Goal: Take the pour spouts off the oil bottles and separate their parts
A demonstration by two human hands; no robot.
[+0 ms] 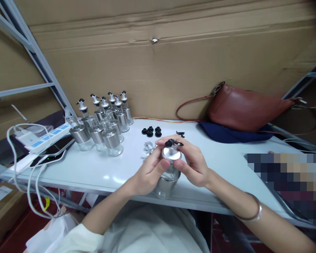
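Note:
Close to the table's front edge stands a glass oil bottle (165, 186) with a steel band around it. A silver pourer top (171, 153) with a black lever sits at the bottle's mouth. My left hand (149, 173) grips the pourer top from the left, thumb at the front. From the right, my right hand (194, 162) closes on the same top, its thumb tip near the left one. The fingers behind the top are partly hidden. Small silver parts (149, 147) lie just beyond my left hand, partly covered by it.
Several bottles (113, 141) stand at the back left, some with pourers. Black stoppers (150, 132) and small black pieces (180, 134) lie behind my hands. A brown bag (242, 107) rests on dark blue cloth (234, 135). Left are a power strip (51, 137), phones and cables.

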